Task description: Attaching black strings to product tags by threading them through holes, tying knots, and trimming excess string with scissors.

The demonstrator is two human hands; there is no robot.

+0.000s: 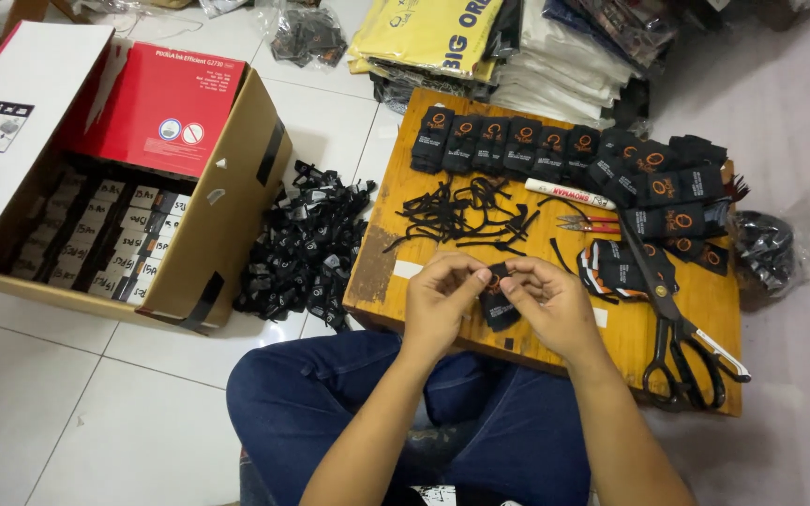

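Both hands meet over the near edge of the wooden board (396, 272): left hand (438, 300) and right hand (550, 305) pinch a small black tag (497, 302) between their fingertips. Its upper part hides behind the fingers; its print is unreadable.

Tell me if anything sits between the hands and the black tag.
Nothing visible does. The left hand and right hand both pinch the black tag directly at its top, above the wooden board.
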